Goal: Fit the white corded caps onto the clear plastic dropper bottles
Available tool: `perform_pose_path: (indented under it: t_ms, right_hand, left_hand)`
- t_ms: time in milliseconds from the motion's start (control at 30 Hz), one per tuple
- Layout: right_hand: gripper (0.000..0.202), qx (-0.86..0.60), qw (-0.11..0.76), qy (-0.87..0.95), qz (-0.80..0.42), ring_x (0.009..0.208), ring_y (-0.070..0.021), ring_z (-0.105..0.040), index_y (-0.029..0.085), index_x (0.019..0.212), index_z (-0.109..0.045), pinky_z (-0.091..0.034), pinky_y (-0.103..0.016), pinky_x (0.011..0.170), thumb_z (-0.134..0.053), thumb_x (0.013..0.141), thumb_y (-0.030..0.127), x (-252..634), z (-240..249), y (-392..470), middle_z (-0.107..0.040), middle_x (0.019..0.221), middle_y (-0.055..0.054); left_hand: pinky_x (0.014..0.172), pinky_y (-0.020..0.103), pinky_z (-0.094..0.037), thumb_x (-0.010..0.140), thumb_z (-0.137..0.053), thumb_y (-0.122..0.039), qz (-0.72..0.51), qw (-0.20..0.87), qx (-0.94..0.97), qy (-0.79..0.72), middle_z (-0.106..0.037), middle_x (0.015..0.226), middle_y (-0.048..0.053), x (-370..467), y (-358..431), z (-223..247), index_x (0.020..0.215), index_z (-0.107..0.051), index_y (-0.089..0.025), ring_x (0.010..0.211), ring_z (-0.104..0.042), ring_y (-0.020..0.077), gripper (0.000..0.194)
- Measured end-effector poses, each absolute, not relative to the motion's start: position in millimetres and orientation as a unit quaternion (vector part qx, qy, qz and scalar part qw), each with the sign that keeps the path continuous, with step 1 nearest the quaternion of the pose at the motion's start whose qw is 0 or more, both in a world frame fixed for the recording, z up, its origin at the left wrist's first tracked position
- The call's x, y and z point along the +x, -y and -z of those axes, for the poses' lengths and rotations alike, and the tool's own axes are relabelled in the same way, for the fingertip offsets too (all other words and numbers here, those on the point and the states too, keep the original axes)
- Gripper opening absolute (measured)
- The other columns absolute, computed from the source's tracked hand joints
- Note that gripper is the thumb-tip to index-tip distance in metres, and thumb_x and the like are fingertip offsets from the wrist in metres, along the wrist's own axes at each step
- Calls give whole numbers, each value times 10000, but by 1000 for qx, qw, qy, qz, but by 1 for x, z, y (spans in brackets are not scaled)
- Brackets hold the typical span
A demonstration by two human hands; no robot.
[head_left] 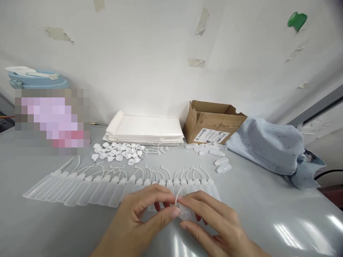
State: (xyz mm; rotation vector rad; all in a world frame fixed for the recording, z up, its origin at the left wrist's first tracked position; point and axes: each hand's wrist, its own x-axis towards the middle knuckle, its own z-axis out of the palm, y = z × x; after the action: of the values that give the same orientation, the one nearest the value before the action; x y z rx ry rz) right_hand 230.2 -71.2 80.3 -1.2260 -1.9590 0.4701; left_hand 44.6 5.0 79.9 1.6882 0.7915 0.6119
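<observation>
A small translucent squeeze bottle [187, 213] with a thin curved white tube is held between my two hands just above the table's front part. The fingers and thumb of my left hand [148, 208] close on its left side, by the base of the tube. My right hand [214, 219] has its fingers and thumb curled around the bottle's other side; part of the bottle is hidden behind the fingers. Just beyond my hands lies a long row of similar squeeze bottles [92, 190], on their sides with bent tubes pointing to the wall.
White caps [118, 151] lie loose behind the row, beside a pile of thin tubes [157, 150]. Several uncapped bottles [222, 164] lie at right. Farther back are white padded mailers [150, 125], a cardboard box [214, 123] and a light blue cloth [268, 144].
</observation>
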Motion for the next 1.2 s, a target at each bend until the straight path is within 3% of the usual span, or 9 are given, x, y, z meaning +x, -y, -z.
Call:
perform_pose_path:
  t_ms: [267, 500, 800, 1033, 1200]
  right_hand:
    - [357, -476, 402, 761, -182, 800, -169, -637, 199, 1182, -573, -574, -266, 669, -577, 844, 86, 229, -80, 70, -652, 942, -85]
    - [302, -519, 397, 732, -192, 590, -133, -577, 231, 1129, -572, -538, -250, 543, -613, 836, 167, 228, -77, 72, -663, 808, -24]
    - [281, -567, 408, 669, -254, 753, -143, -646, 267, 1136, -551, -549, -236, 665, -542, 871, 173, 225, -73, 72, -656, 818, 14]
    - [163, -562, 409, 657, -293, 668, -147, -603, 182, 1007, -577, -519, -277, 635, -554, 847, 197, 223, -74, 68, -614, 746, -12]
    - [127, -600, 412, 568, -384, 622, -129, -550, 185, 845, -548, -479, -267, 604, -611, 803, 288, 219, -75, 63, -566, 676, 14]
  left_hand:
    - [731, 223, -472, 814, -607, -288, -258, 562, 719, -318, -668, 836, -10, 48, -2, -83, 789, -693, -264, 782, -604, 150, 93]
    - [728, 212, -493, 802, -632, -294, -262, 504, 761, -314, -686, 871, -14, 47, -4, -77, 811, -704, -261, 792, -634, 141, 80]
    - [772, 243, -540, 799, -641, -244, -347, 339, 829, -278, -668, 1011, -3, 39, -7, -74, 1052, -634, -293, 877, -635, 152, 258]
    - [776, 217, -522, 871, -565, -202, -382, 224, 869, -219, -625, 994, 37, 40, -4, -72, 1077, -573, -200, 892, -594, 139, 206]
    - [813, 285, -499, 901, -545, -228, -378, 122, 898, -191, -618, 998, 77, 37, -5, -79, 1159, -506, -142, 929, -570, 182, 275]
